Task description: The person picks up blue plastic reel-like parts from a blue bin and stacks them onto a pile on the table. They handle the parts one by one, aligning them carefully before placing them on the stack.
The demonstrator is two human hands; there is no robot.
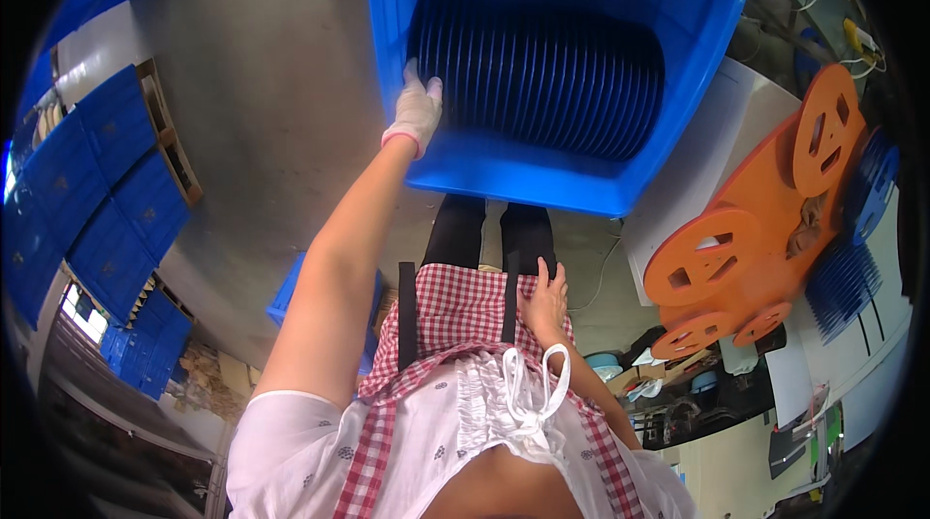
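Observation:
A blue plastic bin (542, 191) stands in front of me. In it lies a long row of thin black discs (542, 73), side by side on edge like a ribbed cylinder. My left hand (418, 110), in a white glove with a pink cuff, reaches inside the bin's left wall. Its stretched fingers touch the left end of the row, with the thumb apart; the fingertips are partly hidden. My right hand (546, 304) is bare and rests, fingers spread, on my thigh beside the red-and-white checked apron (455, 311).
An orange stand with round slotted discs (707, 252) is close on the right, next to blue toothed parts (843, 291) on a white surface. Stacked blue bins (116, 189) line the left side. A smaller blue bin (284, 298) sits behind my left arm. A cable crosses the grey floor.

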